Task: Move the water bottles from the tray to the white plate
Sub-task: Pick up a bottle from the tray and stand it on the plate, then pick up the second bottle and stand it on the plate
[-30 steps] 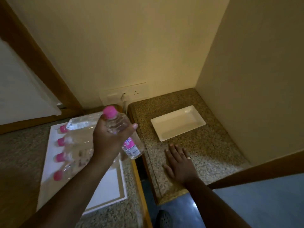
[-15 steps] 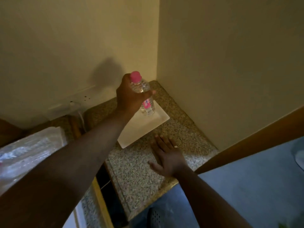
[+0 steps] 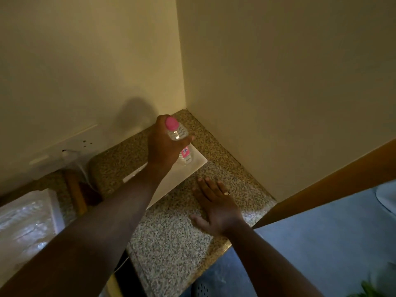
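the left hand (image 3: 164,146), wrapped around the clear plastic water bottle with a pink cap (image 3: 179,142), has lowered it onto the far corner of the white rectangular plate (image 3: 199,162); release looks next. right hand (image 3: 216,205) stays spread flat on the speckled granite counter (image 3: 171,239).

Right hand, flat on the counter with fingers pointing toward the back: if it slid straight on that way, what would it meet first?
Most likely the near edge of the white plate, just ahead of the right hand fingertips. A strip of bare granite counter lies between them, and depth is hard to judge.
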A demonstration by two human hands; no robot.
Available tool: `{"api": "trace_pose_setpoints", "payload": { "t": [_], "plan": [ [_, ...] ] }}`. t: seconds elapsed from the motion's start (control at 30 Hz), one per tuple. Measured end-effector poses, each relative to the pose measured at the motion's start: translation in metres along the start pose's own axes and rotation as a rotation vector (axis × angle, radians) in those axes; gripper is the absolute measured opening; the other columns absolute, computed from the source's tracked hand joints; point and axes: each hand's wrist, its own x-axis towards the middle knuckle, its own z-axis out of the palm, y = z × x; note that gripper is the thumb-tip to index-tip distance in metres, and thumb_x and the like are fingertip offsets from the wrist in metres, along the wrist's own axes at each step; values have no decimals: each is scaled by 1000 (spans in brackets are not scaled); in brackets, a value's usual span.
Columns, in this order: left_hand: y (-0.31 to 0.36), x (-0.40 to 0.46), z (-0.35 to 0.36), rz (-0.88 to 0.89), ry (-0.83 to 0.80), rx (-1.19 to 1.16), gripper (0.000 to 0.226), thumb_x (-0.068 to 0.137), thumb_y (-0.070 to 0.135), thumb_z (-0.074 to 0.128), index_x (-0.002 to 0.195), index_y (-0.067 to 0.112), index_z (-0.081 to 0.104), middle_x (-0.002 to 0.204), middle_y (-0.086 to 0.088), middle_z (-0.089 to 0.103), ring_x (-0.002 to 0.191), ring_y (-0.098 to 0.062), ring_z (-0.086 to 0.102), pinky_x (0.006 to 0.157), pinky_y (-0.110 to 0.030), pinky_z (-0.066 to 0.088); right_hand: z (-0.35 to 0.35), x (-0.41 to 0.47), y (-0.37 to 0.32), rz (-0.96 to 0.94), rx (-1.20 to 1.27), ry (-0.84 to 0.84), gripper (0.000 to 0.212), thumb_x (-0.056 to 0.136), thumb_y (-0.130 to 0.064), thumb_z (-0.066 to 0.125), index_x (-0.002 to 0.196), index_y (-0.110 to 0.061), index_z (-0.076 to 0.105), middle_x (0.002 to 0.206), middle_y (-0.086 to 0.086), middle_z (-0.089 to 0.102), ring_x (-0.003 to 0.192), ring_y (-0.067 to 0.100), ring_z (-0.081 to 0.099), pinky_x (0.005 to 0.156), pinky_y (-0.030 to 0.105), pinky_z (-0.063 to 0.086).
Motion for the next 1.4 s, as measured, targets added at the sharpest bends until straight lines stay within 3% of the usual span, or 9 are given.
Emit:
{"api": "trace_pose_setpoints", "payload": {
  "t": [0.17,0.37,0.6,0.73,0.83,1.0,1.17,1.27,1.4],
  "plan": [
    [1,0,8,15,-55,27,74,52,37,94,110,21,51,109,-6,63,99,-25,62,81,-40,55,0,0,1,-5,14,3,82,93,-71,25,153,-16,21,162,10,8,148,29,1,118,53,3],
    [-7,-10,8,-23,-86,9,89,52,41,93,125,17,49,107,13,51,103,-15,54,88,-32,48,-1,0,-1,0,12,-1,82,92,-72,22,153,-18,21,162,9,8,148,28,1,117,53,5],
    [-25,-33,-28,-119,-134,79,113,54,61,86,145,15,37,143,-11,50,128,-28,51,101,-50,47,-2,-1,0,-1,0,-12,82,92,-73,22,154,-19,17,162,9,6,148,28,-1,118,53,2],
    [-48,-83,-84,-188,-91,321,119,52,85,63,146,20,32,147,-12,45,133,-29,44,105,-44,42,-3,-1,-3,-20,4,-41,83,91,-73,26,152,-17,25,162,12,11,148,32,2,118,52,0],
    [-72,-137,-147,-108,-111,458,102,62,83,61,141,21,40,144,-13,47,134,-29,42,102,-43,43,1,-3,-29,-108,36,-52,78,91,-69,35,148,-15,36,159,16,21,147,36,10,117,54,5],
    [-92,-221,-224,67,-107,661,90,77,74,57,137,6,52,148,-18,46,143,-33,32,114,-51,31,16,-8,-108,-244,54,-76,75,91,-65,38,145,-14,41,157,17,28,144,39,21,115,56,13],
    [-103,-270,-281,-87,-78,651,104,66,78,63,145,13,45,157,-11,33,149,-27,17,119,-51,22,31,-8,-173,-311,93,-64,72,93,-58,37,143,-7,44,156,15,30,143,38,24,115,56,18],
    [-118,-291,-332,-212,-214,764,121,57,90,54,153,20,27,163,-2,15,152,-24,4,121,-51,10,36,-9,-187,-297,80,-21,71,96,-58,31,138,-4,51,150,18,40,139,40,32,111,58,26],
    [-134,-306,-386,-251,-282,1001,99,76,67,64,154,24,21,163,-3,20,149,-26,18,119,-47,19,36,-10,-190,-276,50,-12,78,97,-62,18,139,-4,50,148,20,41,139,39,32,112,52,21]
  ]
}}
